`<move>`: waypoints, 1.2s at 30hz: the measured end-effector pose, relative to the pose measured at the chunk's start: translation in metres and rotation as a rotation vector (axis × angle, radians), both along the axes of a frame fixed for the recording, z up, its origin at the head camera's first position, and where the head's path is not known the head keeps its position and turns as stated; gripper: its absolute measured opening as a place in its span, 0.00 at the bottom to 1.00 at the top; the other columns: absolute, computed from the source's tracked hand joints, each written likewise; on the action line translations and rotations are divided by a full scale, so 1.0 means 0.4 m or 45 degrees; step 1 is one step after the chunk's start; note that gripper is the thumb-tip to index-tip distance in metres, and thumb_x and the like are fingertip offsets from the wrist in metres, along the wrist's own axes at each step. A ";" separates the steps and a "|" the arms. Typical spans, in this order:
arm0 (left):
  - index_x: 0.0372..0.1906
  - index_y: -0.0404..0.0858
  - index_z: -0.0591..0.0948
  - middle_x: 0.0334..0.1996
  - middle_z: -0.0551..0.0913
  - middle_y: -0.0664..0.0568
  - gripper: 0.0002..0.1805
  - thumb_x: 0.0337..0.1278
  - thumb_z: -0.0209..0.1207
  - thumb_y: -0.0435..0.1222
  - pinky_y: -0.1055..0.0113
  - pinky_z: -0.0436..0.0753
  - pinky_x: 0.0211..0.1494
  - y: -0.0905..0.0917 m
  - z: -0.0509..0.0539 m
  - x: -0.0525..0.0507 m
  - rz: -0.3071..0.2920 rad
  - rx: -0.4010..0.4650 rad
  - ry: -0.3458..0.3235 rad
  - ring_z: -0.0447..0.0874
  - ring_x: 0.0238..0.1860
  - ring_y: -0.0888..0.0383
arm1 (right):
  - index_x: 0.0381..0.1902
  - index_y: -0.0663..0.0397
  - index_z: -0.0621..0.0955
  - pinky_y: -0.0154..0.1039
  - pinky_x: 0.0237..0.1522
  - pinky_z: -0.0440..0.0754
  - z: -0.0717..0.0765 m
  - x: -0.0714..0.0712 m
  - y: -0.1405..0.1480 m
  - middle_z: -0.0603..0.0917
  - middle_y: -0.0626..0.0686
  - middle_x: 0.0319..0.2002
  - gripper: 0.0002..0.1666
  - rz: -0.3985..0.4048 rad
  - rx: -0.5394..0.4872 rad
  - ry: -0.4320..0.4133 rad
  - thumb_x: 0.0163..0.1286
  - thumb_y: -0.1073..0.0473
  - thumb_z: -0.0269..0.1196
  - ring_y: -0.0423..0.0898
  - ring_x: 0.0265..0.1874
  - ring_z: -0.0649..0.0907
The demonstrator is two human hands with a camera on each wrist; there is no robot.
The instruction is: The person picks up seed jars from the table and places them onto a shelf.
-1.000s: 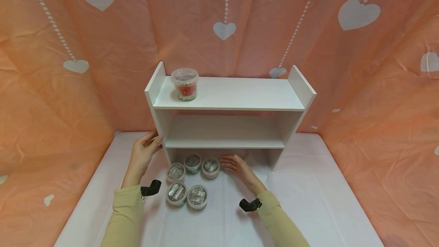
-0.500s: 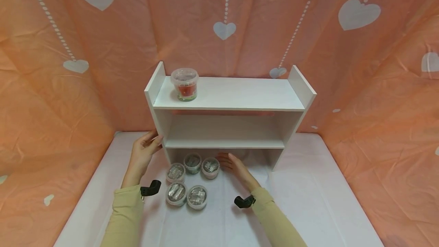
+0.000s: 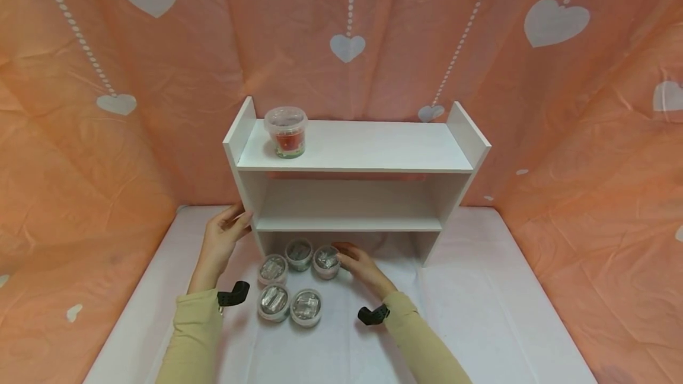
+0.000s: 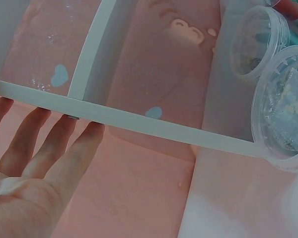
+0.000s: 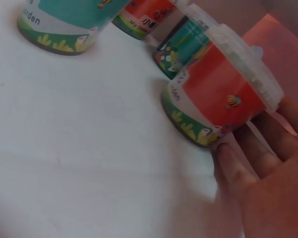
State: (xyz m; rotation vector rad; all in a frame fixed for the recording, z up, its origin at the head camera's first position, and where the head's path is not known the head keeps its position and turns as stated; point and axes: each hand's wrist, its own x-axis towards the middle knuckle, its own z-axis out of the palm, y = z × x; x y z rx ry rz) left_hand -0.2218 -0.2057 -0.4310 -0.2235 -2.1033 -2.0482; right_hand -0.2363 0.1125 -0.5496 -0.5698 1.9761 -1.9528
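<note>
My right hand [image 3: 365,265] is at the right side of a red lidded plastic cup [image 3: 326,262], thumb in front and fingers behind it. In the right wrist view this red cup [image 5: 218,89] stands on the cloth, with my thumb near its base and my fingers [image 5: 268,158] round its far side. My left hand [image 3: 221,242] rests against the left side panel of a white shelf unit [image 3: 347,200]. Its fingers [image 4: 59,144] are fairly straight and touch the panel's edge in the left wrist view. Several other lidded cups [image 3: 274,301] stand close by, some with teal labels.
One red-labelled lidded cup [image 3: 288,135] stands on the left of the shelf unit's top board. A white cloth [image 3: 469,313] covers the table. Pink-orange curtains [image 3: 299,28] with white hearts hang at the back and both sides.
My right hand has moved left, and its fingers have come round the red cup in front of the shelf unit. The left hand stays on the side panel.
</note>
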 end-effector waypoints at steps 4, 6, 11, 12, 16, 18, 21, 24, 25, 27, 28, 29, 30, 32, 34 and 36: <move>0.67 0.28 0.67 0.61 0.72 0.44 0.28 0.67 0.57 0.36 0.70 0.81 0.51 -0.003 -0.005 -0.001 -0.007 -0.003 0.005 0.77 0.51 0.66 | 0.66 0.73 0.64 0.47 0.63 0.71 0.042 0.021 -0.013 0.69 0.68 0.62 0.35 0.018 0.064 0.052 0.64 0.70 0.63 0.60 0.61 0.71; 0.67 0.28 0.66 0.61 0.72 0.44 0.29 0.66 0.57 0.36 0.70 0.81 0.51 -0.004 -0.007 -0.002 -0.008 -0.008 0.006 0.77 0.52 0.66 | 0.66 0.73 0.63 0.48 0.64 0.70 0.048 0.027 -0.018 0.68 0.69 0.63 0.38 0.027 0.050 0.030 0.60 0.74 0.65 0.60 0.61 0.71; 0.66 0.28 0.67 0.60 0.73 0.46 0.28 0.66 0.57 0.36 0.70 0.82 0.51 -0.002 -0.009 -0.001 0.002 0.015 -0.005 0.77 0.51 0.66 | 0.66 0.72 0.62 0.46 0.64 0.69 0.025 0.025 -0.026 0.67 0.68 0.63 0.42 0.032 0.022 0.047 0.56 0.77 0.67 0.58 0.61 0.71; 0.66 0.28 0.67 0.60 0.74 0.48 0.28 0.66 0.57 0.35 0.70 0.82 0.51 -0.002 -0.009 -0.001 0.003 0.020 -0.004 0.77 0.51 0.66 | 0.66 0.72 0.62 0.46 0.64 0.69 0.023 0.024 -0.027 0.67 0.68 0.63 0.42 0.028 0.023 0.056 0.55 0.78 0.67 0.57 0.61 0.71; 0.66 0.27 0.67 0.58 0.75 0.51 0.27 0.66 0.57 0.35 0.72 0.82 0.50 -0.001 -0.007 -0.001 -0.001 0.029 0.006 0.78 0.50 0.66 | 0.66 0.71 0.62 0.47 0.64 0.70 0.017 0.022 -0.030 0.68 0.68 0.63 0.43 0.024 0.025 0.074 0.55 0.77 0.68 0.57 0.61 0.71; 0.66 0.26 0.67 0.57 0.75 0.51 0.27 0.67 0.57 0.34 0.72 0.82 0.49 0.000 -0.006 0.000 -0.003 0.033 0.009 0.78 0.50 0.66 | 0.67 0.71 0.62 0.48 0.64 0.69 0.016 0.021 -0.030 0.68 0.67 0.63 0.43 0.026 0.022 0.069 0.55 0.77 0.68 0.58 0.61 0.71; 0.66 0.27 0.67 0.58 0.74 0.49 0.27 0.66 0.57 0.34 0.73 0.82 0.50 0.000 -0.003 -0.001 -0.002 0.034 0.006 0.77 0.51 0.66 | 0.67 0.70 0.63 0.48 0.64 0.70 0.014 0.022 -0.030 0.68 0.67 0.63 0.42 0.023 0.027 0.085 0.55 0.77 0.68 0.59 0.61 0.71; 0.66 0.27 0.67 0.60 0.72 0.45 0.27 0.66 0.57 0.34 0.72 0.81 0.50 0.000 -0.002 -0.003 -0.003 0.032 0.001 0.77 0.51 0.66 | 0.66 0.70 0.64 0.47 0.62 0.72 0.012 0.023 -0.030 0.69 0.67 0.62 0.42 0.013 0.035 0.113 0.55 0.76 0.68 0.58 0.60 0.72; 0.66 0.27 0.67 0.61 0.72 0.44 0.27 0.67 0.57 0.35 0.72 0.81 0.50 0.000 -0.002 -0.004 -0.004 0.032 -0.001 0.77 0.51 0.66 | 0.66 0.70 0.64 0.47 0.62 0.73 0.012 0.024 -0.030 0.69 0.67 0.61 0.41 0.011 0.033 0.120 0.55 0.76 0.68 0.58 0.59 0.73; 0.66 0.27 0.67 0.62 0.71 0.43 0.27 0.67 0.56 0.35 0.72 0.81 0.50 0.000 -0.003 -0.004 -0.005 0.030 -0.004 0.77 0.51 0.66 | 0.65 0.70 0.64 0.47 0.60 0.74 0.011 0.025 -0.031 0.70 0.67 0.61 0.41 0.008 0.031 0.130 0.55 0.76 0.68 0.57 0.58 0.74; 0.66 0.27 0.67 0.62 0.70 0.42 0.27 0.67 0.56 0.35 0.72 0.81 0.50 -0.001 -0.003 -0.005 -0.007 0.030 -0.005 0.77 0.51 0.66 | 0.65 0.70 0.64 0.46 0.60 0.74 0.012 0.026 -0.031 0.70 0.67 0.61 0.41 0.007 0.026 0.127 0.55 0.76 0.68 0.57 0.58 0.74; 0.66 0.27 0.67 0.62 0.70 0.43 0.27 0.67 0.56 0.34 0.72 0.81 0.50 -0.001 -0.003 -0.004 -0.007 0.030 -0.006 0.77 0.51 0.66 | 0.65 0.71 0.64 0.46 0.60 0.75 0.012 0.026 -0.031 0.70 0.68 0.61 0.41 0.006 0.023 0.125 0.55 0.76 0.68 0.57 0.58 0.74; 0.66 0.27 0.67 0.62 0.71 0.43 0.27 0.67 0.56 0.34 0.72 0.81 0.50 -0.001 -0.004 -0.004 -0.007 0.030 -0.005 0.77 0.51 0.66 | 0.65 0.71 0.64 0.46 0.59 0.75 0.013 0.027 -0.032 0.70 0.68 0.61 0.41 0.004 0.020 0.118 0.55 0.76 0.68 0.57 0.57 0.75; 0.66 0.26 0.67 0.61 0.71 0.44 0.27 0.67 0.56 0.34 0.73 0.81 0.50 -0.001 -0.004 -0.003 -0.007 0.032 -0.004 0.77 0.51 0.66 | 0.65 0.70 0.64 0.46 0.60 0.75 0.016 0.029 -0.031 0.70 0.67 0.61 0.41 0.003 0.019 0.097 0.55 0.76 0.68 0.57 0.57 0.74; 0.66 0.26 0.67 0.61 0.71 0.45 0.27 0.67 0.56 0.34 0.73 0.81 0.50 -0.001 -0.005 -0.003 -0.008 0.035 -0.003 0.77 0.51 0.66 | 0.65 0.70 0.64 0.45 0.60 0.74 0.018 0.031 -0.030 0.69 0.67 0.62 0.41 0.001 0.024 0.077 0.55 0.77 0.68 0.57 0.58 0.74; 0.66 0.26 0.67 0.61 0.72 0.45 0.27 0.67 0.56 0.34 0.73 0.81 0.50 -0.002 -0.006 -0.002 -0.008 0.035 -0.003 0.77 0.51 0.66 | 0.65 0.70 0.65 0.46 0.61 0.73 0.021 0.033 -0.029 0.70 0.66 0.61 0.41 -0.002 0.033 0.064 0.55 0.77 0.68 0.57 0.58 0.74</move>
